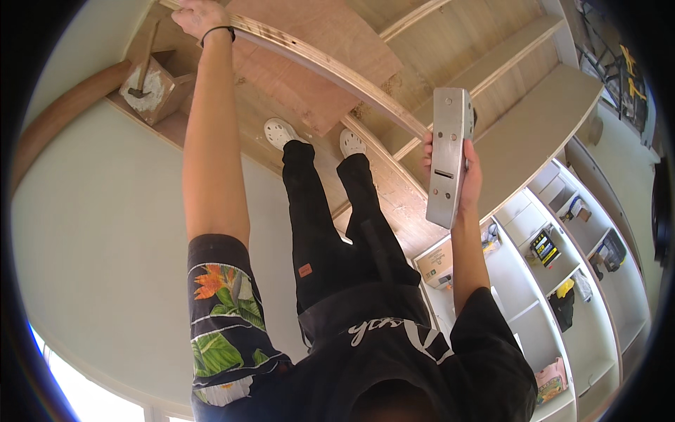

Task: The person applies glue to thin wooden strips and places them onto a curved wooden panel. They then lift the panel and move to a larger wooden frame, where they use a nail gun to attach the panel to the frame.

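My left hand (199, 17) reaches far out at the top left, fingers curled over the end of a long curved plywood strip (330, 69). A black band sits on that wrist. My right hand (467, 173) holds a grey metal power planer (448, 156) upright, its flat slotted sole facing the camera, just beside the strip's other end. My legs in black trousers and white shoes (280, 131) stand on the wooden boards between the two hands.
A hammer (144, 67) lies in a small wooden box (156, 90) near my left hand. A reddish plywood panel (309, 63) lies behind the strip. White shelving (562, 281) with boxes and tools fills the right side. A pale wall (98, 246) is at left.
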A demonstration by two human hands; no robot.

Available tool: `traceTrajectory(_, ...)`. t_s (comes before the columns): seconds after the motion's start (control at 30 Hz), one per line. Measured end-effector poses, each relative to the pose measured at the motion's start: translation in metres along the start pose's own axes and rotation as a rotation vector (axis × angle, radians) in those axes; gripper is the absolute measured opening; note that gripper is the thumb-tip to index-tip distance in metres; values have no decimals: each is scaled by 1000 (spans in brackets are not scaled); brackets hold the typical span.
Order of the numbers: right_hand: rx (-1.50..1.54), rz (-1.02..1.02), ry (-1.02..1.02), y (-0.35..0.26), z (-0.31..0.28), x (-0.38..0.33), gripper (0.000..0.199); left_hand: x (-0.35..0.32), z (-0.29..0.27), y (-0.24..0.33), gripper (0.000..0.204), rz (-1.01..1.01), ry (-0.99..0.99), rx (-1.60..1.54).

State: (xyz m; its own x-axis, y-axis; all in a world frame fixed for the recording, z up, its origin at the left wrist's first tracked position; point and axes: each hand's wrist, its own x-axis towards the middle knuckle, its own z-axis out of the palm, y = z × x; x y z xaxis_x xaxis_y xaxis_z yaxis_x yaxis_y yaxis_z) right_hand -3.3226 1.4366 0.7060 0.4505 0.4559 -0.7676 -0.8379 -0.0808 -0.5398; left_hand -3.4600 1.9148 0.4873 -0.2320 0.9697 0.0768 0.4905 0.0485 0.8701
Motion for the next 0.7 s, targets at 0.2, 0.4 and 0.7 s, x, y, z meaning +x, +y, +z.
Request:
traceTrajectory(0.2,-852,-498,139,11,-5,29,62,7,-1,4,72,-21,18,-190)
traceTrajectory(0.4,-1686,-970,-104,7,-22,65,66,14,-7,-12,60,10,-12,-336)
traceTrajectory(0.7,-1634,-964,-228,29,13,71,70,2,-34,-11,51,-220,-247,-822)
